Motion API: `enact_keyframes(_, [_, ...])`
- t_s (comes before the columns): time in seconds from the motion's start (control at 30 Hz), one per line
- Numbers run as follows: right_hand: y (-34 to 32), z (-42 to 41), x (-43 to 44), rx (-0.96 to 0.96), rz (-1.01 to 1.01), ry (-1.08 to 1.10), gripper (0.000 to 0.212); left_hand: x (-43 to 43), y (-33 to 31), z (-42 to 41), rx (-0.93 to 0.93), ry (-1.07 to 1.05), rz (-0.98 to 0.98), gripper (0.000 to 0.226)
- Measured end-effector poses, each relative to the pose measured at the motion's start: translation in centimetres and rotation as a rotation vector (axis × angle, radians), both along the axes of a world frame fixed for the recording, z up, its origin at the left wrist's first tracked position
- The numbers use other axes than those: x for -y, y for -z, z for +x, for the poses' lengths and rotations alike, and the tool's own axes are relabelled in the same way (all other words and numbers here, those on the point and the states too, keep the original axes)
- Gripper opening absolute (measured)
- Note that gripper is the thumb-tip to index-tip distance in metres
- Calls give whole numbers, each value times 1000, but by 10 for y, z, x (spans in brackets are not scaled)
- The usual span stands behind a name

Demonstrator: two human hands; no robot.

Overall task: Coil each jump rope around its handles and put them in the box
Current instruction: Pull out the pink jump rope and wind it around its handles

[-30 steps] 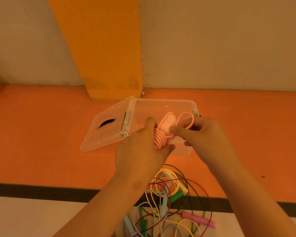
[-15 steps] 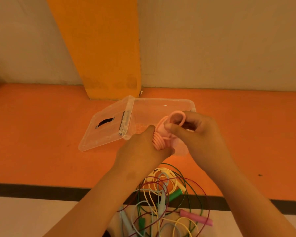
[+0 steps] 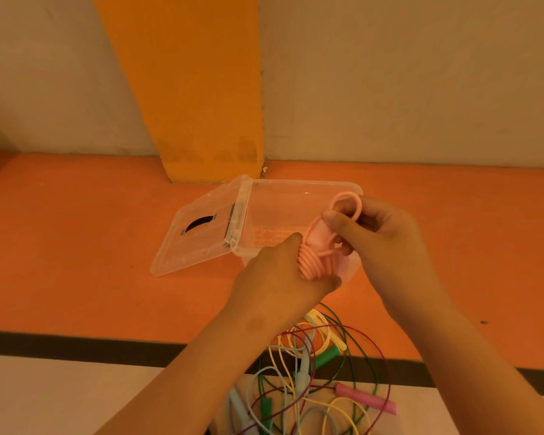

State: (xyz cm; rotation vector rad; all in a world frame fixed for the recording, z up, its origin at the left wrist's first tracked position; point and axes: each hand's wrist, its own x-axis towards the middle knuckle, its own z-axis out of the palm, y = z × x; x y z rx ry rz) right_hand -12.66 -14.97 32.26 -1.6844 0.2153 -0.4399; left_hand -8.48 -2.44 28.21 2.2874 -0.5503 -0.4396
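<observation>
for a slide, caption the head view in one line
Left hand and right hand hold a coiled pink jump rope by the open clear box

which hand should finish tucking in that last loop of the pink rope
Right. The right hand pinches the loose loop of the pink rope above the coil, while the left hand grips the wound bundle near the open box.

A plain beige wall [image 3: 390, 73] backs 1 orange pillar [image 3: 195, 89]. Below runs an orange floor [image 3: 76, 262], then a black strip [image 3: 76, 343] and paler flooring [image 3: 60, 397] nearest me (the light is warm, dim).
</observation>
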Motion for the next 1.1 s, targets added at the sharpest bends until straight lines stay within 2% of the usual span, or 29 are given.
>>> enact_keyframes(0.13, [-2, 1, 4, -51, 24, -28, 9, 0, -4, -5, 14, 16, 11, 47])
enact_keyframes(0.27, [-6, -1, 4, -63, 94, -49, 37, -1, -6, -1, 17, -15, -19, 52])
enact_keyframes(0.3, [-7, -2, 4, -71, 83, -56, 38, -1, -7, -1, 23, -22, -18, 52])
enact_keyframes(0.47, [-12, -8, 1, -22, -7, -170, 24, 0, -8, -4, 57, -35, -10, 51])
enact_keyframes(0.63, [-13, -9, 6, 37, 1, -177, 25, 2, -15, -12, 131, -43, -63, 45])
enact_keyframes(0.8, [-16, -11, 5, 70, 18, -122, 20, 3, -21, -19, 113, -43, -157, 60])
enact_keyframes(0.97, [-17, -12, -2, 96, 111, -62, 18, 3, -20, -25, 89, 35, -139, 56])
enact_keyframes(1.03, [-16, -12, -2, 102, 133, -44, 9, 3, -20, -25, 54, 57, -173, 54])
enact_keyframes(1.1, [-15, -13, -1, 99, 120, -7, 13, 3, -20, -24, 34, 60, -218, 52])
